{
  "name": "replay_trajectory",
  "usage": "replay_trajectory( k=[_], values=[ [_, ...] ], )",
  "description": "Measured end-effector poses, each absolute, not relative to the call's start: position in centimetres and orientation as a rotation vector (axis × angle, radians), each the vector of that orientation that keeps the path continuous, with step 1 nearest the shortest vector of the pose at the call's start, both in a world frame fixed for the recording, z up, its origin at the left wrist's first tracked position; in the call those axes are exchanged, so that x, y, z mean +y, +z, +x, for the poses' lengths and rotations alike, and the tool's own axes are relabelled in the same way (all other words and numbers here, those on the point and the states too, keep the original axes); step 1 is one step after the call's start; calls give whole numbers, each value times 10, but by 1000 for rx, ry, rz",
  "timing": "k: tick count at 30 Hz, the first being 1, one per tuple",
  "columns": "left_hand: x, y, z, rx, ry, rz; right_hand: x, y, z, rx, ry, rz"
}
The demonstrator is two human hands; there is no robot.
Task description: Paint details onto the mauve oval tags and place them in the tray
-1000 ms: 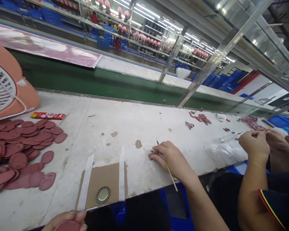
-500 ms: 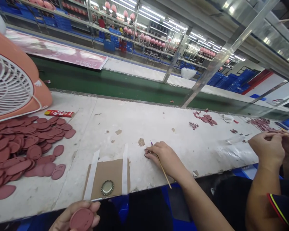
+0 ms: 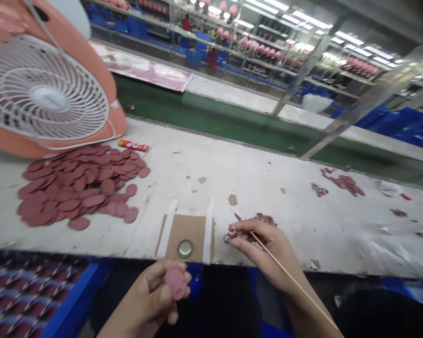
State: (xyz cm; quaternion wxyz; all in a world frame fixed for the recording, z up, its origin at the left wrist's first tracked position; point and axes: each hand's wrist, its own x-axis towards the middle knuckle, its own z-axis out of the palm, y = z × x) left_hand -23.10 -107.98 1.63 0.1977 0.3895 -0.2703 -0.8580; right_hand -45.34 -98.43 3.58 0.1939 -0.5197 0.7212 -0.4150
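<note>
My left hand (image 3: 151, 296) is below the bench edge, fingers closed round a dark pink oval pad (image 3: 175, 282). My right hand (image 3: 264, 246) pinches a small dark pink piece (image 3: 230, 234) at its fingertips and also holds a thin wooden stick (image 3: 289, 274) with a purple tip. It hovers just right of a cardboard square (image 3: 183, 230) taped to the bench, with a round metal fitting (image 3: 185, 249) on it. A small heap of little pieces (image 3: 265, 218) lies just beyond the right hand.
A large pile of dark pink oval pads (image 3: 81, 185) covers the bench at left, in front of an orange fan (image 3: 45, 94). A red packet (image 3: 133, 145) lies behind the pile. More small pieces (image 3: 341, 180) lie far right. A green conveyor (image 3: 232, 126) runs behind; blue crates (image 3: 24, 295) sit lower left.
The view swung left and down. My left hand rose into view with the pad. My right hand lifted a small piece off the bench toward me. The neighbouring person's hands left the view.
</note>
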Motion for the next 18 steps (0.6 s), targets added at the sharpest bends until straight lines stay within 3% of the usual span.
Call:
replay_trajectory(
  k=[6,18],
  values=[
    [-1077,22,-233,-658,-2640,977,-990,57,-414,1444,-1365,-1334],
    [-1075,6,-231,-623,-2751,770,-993,62,-402,1571,-1195,-1414]
  ],
)
